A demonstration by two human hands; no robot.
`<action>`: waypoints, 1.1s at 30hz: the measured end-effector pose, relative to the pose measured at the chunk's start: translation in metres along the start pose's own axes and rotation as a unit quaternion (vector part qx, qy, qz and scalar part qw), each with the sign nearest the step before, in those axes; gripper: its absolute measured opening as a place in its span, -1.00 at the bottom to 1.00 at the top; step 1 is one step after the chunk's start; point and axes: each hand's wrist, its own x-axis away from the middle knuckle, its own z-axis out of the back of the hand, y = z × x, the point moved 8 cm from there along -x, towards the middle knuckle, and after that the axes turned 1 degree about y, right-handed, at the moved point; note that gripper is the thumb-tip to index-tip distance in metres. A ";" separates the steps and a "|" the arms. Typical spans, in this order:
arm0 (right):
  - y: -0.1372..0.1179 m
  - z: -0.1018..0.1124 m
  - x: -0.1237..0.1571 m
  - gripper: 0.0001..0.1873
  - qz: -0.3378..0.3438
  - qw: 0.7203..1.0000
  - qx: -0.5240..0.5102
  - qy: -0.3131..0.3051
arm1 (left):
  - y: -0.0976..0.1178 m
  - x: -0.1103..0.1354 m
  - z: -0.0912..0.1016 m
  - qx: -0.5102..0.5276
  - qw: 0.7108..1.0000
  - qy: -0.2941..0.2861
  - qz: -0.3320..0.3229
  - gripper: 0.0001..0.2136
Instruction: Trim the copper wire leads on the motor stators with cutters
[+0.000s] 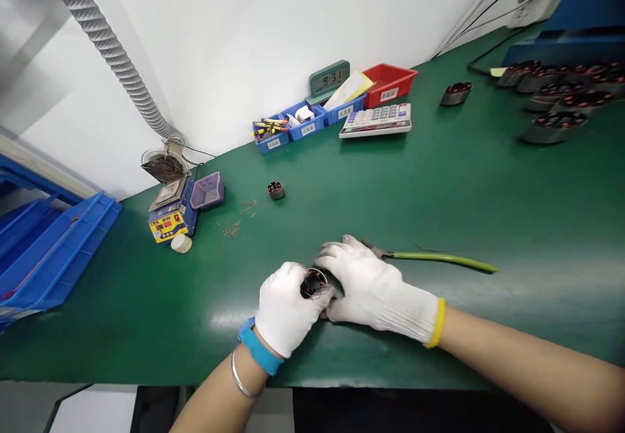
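Note:
A small ring-shaped motor stator point(314, 282) with dark inner slots and copper windings is low over the front part of the green bench. My left hand point(287, 306), in a white glove, is closed around its left side. From the right, my gloved right hand point(364, 283) curls its fingers and thumb around the stator's other side; the exact contact is partly hidden. Just behind the right hand lies a hand tool with a green handle point(439, 259), its dark metal head partly covered by the glove.
Another stator point(276, 190) stands near loose wire clippings point(232, 229). At the left are a blue soldering pot point(172, 215), a purple tray point(208, 190) and blue bins point(63, 251). Along the wall stand a calculator point(375, 120) and a red bin point(388, 84). Several stators point(554, 127) sit far right.

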 end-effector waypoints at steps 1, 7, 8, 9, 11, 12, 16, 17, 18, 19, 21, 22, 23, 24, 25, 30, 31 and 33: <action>-0.003 -0.002 -0.004 -0.60 0.000 1.000 -0.014 0.004 | 0.002 -0.003 0.003 0.017 1.000 -0.015 -0.018 -0.84; -0.006 -0.012 0.000 -0.53 0.049 0.996 -0.069 -0.041 | -0.020 -0.040 -0.004 0.185 0.967 -0.163 0.064 -0.67; -0.006 -0.011 0.001 -0.51 0.051 0.995 -0.072 -0.047 | -0.024 -0.045 -0.009 0.208 0.957 -0.185 0.075 -0.68; -0.005 -0.010 0.002 -0.50 0.052 0.995 -0.074 -0.050 | -0.028 -0.048 -0.014 0.227 0.949 -0.200 0.083 -0.69; -0.006 -0.007 0.004 -0.51 0.055 0.994 -0.076 -0.061 | -0.037 -0.049 -0.017 0.266 0.936 -0.215 0.087 -0.78; -0.005 -0.006 0.004 -0.47 0.050 0.993 -0.076 -0.069 | -0.040 -0.047 -0.014 0.299 0.926 -0.218 0.072 -0.83; 0.010 -0.006 0.007 -0.25 -0.020 0.988 -0.101 -0.116 | -0.037 -0.033 0.017 0.418 0.879 -0.224 -0.049 -0.21; 0.014 -0.006 0.008 -0.32 -0.035 0.985 -0.114 -0.121 | -0.035 -0.028 0.022 0.407 0.882 -0.230 -0.067 -0.09; 0.018 -0.006 0.009 -0.47 -0.044 0.983 -0.131 -0.118 | -0.033 -0.024 0.021 0.377 0.890 -0.244 -0.075 0.01; 0.021 -0.006 0.009 -0.62 -0.049 0.982 -0.148 -0.110 | -0.029 -0.020 0.017 0.342 0.900 -0.257 -0.077 0.11; 0.026 -0.005 0.011 -0.73 -0.052 0.979 -0.176 -0.087 | -0.019 -0.013 0.000 0.290 0.911 -0.283 -0.073 0.25; 0.027 -0.005 0.011 -0.75 -0.054 0.979 -0.184 -0.077 | -0.015 -0.012 -0.008 0.290 0.917 -0.266 -0.065 0.25; 0.030 -0.004 0.012 -0.78 -0.061 0.979 -0.185 -0.064 | -0.010 -0.013 -0.015 0.304 0.919 -0.244 -0.061 0.21; 0.032 -0.003 0.013 -0.82 -0.073 0.980 -0.180 -0.051 | -0.005 -0.012 -0.023 0.326 0.915 -0.230 -0.062 0.18; 0.034 0.000 0.014 -0.85 -0.087 0.981 -0.169 -0.038 | -0.001 -0.012 -0.029 0.346 0.911 -0.215 -0.062 0.14; 0.043 0.020 0.023 -0.90 -0.154 0.983 -0.095 0.021 | -0.001 -0.013 -0.039 0.303 0.942 -0.133 -0.049 -0.01; 0.047 0.024 0.026 -0.89 -0.174 0.981 -0.078 0.031 | -0.003 -0.014 -0.036 0.269 0.956 -0.107 -0.041 -0.04; 0.060 0.029 0.034 -0.86 -0.219 0.973 -0.045 0.049 | -0.004 -0.016 -0.031 0.200 0.977 -0.059 -0.041 -0.09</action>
